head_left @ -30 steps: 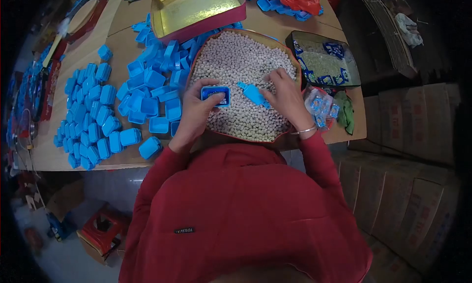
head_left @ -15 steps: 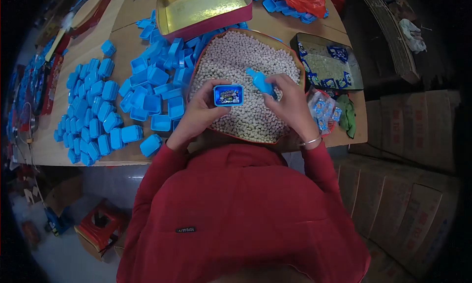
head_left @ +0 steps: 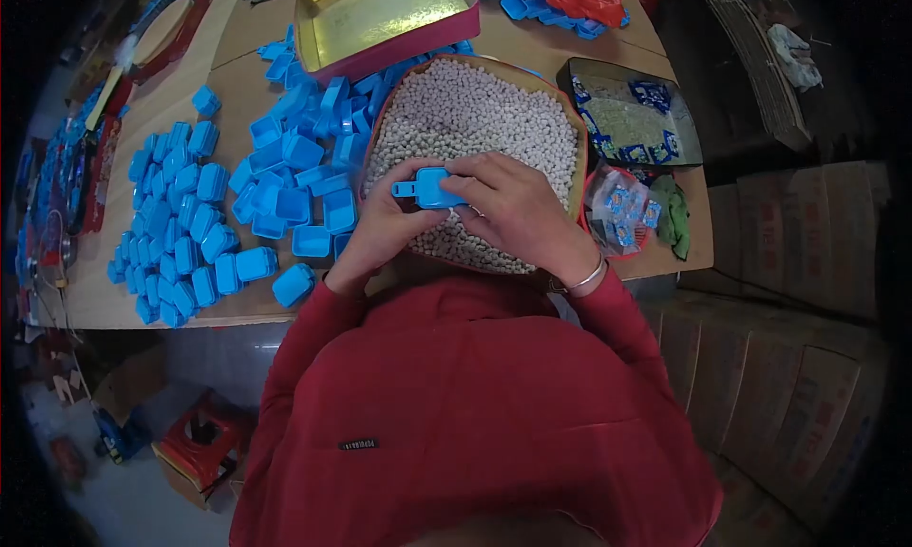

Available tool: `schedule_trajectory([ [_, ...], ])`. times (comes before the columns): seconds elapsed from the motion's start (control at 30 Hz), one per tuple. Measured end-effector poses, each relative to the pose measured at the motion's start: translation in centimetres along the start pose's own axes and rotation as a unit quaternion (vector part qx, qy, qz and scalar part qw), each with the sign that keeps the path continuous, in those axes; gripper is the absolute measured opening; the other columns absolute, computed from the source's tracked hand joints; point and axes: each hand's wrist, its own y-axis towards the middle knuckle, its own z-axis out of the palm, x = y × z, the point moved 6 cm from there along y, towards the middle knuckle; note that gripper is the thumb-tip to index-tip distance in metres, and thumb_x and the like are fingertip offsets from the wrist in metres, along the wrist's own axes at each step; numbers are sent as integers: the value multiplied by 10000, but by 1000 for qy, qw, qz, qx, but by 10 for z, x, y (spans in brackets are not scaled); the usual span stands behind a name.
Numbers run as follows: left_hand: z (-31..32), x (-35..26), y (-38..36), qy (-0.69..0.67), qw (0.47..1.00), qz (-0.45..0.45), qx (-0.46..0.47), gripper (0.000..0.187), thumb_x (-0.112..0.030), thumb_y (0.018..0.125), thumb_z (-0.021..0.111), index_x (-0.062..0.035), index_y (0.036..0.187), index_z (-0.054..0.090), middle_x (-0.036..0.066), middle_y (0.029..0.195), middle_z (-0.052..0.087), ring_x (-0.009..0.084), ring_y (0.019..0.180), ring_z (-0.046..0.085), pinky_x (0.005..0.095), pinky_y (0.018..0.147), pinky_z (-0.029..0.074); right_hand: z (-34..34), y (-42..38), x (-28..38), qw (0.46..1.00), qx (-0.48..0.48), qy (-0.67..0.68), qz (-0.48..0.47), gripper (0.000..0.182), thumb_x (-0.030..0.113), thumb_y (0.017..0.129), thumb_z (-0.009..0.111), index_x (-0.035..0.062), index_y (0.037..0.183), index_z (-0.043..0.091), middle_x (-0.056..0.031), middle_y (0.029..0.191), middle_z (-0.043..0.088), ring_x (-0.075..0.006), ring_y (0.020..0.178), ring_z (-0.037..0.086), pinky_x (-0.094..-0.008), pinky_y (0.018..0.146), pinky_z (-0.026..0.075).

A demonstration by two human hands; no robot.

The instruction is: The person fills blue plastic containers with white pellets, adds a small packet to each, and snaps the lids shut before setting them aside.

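Note:
In front of my body, my left hand [head_left: 382,222] grips a small blue plastic box, mostly hidden beneath a blue lid [head_left: 434,188]. A slotted tab on the lid points left. Fingers of my right hand [head_left: 521,208] are closed on the lid's right side, pressing it against the box. Both hands are over a large red-edged tray of small whitish round pellets [head_left: 475,100]. Open blue boxes [head_left: 293,205] lie heaped to the left of the tray, and closed blue boxes [head_left: 171,219] are grouped farther left.
A gold-lined pink box [head_left: 385,24] stands behind the heap. Right of the pellets are a dark tray with blue packets [head_left: 636,119], a red basket of clear-and-blue packets [head_left: 622,210] and a green cloth [head_left: 673,216]. Cardboard cartons [head_left: 779,357] are stacked at right; a red stool [head_left: 201,442] stands lower left.
My right hand has moved left with the lid, bringing it onto the box in my left hand. The printed blue packet seen inside the box is now covered.

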Motion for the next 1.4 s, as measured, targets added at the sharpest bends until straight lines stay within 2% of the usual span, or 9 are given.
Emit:
schedule_trajectory([
  [0.37, -1, -3, -6, -43, 999, -11, 12, 442, -77, 839, 687, -49, 1254, 536, 18, 1105, 585, 96, 999, 567, 249, 850, 479, 0, -5, -4, 997, -4, 64, 31, 409, 47, 704, 730, 66, 1095, 608, -127, 1077, 587, -332, 1020, 583, -388, 824, 503],
  [0.47, -5, -1, -4, -65, 998, 14, -2, 400, -119, 873, 669, -45, 1248, 553, 26, 1139, 584, 107, 1030, 562, 258, 878, 468, -2, -2, -9, 985, -82, 132, 77, 397, 95, 732, 718, 37, 1111, 613, -127, 1045, 611, -294, 956, 616, -365, 800, 518],
  [0.57, -4, -8, -7, -35, 997, 63, -2, 377, -137, 890, 655, -45, 1244, 563, 30, 1173, 579, 115, 1058, 552, 266, 908, 453, 39, -27, -42, 853, -10, 405, 330, 434, 123, 782, 724, 27, 1182, 585, -145, 1091, 626, -246, 964, 634, -344, 810, 516],
  [0.67, -3, -10, -8, -27, 997, 72, 4, 377, -134, 894, 649, -50, 1251, 561, 31, 1198, 571, 119, 1077, 543, 271, 924, 443, 34, -24, -36, 891, -26, 339, 302, 430, 135, 806, 720, 6, 1189, 572, -152, 1110, 633, -196, 967, 634, -331, 816, 517],
  [0.77, -2, -12, -6, -13, 997, 82, 3, 377, -130, 896, 645, -55, 1256, 560, 31, 1209, 564, 124, 1094, 536, 278, 930, 442, 37, -25, -38, 886, -41, 359, 289, 462, 174, 846, 725, 2, 1235, 545, -58, 1075, 609, -128, 966, 576, -292, 844, 484],
  [1.13, -9, -5, -7, -138, 985, 100, -11, 407, -123, 905, 636, -38, 1290, 534, 75, 1301, 538, 161, 1170, 519, 312, 988, 424, 39, -14, -33, 866, -68, 411, 276, 599, 124, 757, 770, 28, 1267, 470, -132, 1123, 589, -203, 1045, 584, -349, 895, 486],
  [1.23, -7, -10, -6, -110, 990, 87, -34, 454, -126, 870, 675, -35, 1291, 532, 101, 1313, 536, 194, 1192, 513, 334, 1006, 413, 40, -16, -34, 876, -102, 390, 266, 619, 121, 742, 771, 24, 1265, 455, -140, 1114, 584, -227, 1050, 586, -358, 895, 486],
  [1.33, -2, -35, -8, 257, 939, 203, -99, 528, -132, 812, 722, -28, 1292, 525, 133, 1317, 534, 243, 1214, 508, 362, 1017, 402, 34, -14, -31, 925, -141, 273, 221, 623, 105, 713, 766, 16, 1245, 455, -151, 1095, 576, -272, 1032, 593, -372, 889, 484],
  [1.4, 3, -42, -3, 316, 919, 221, -79, 528, -144, 755, 756, -18, 1226, 552, 147, 1250, 555, 286, 1179, 523, 378, 988, 409, 40, -11, -24, 945, -180, 209, 174, 592, 87, 673, 760, 9, 1185, 474, -168, 1062, 558, -322, 994, 591, -396, 868, 482],
])
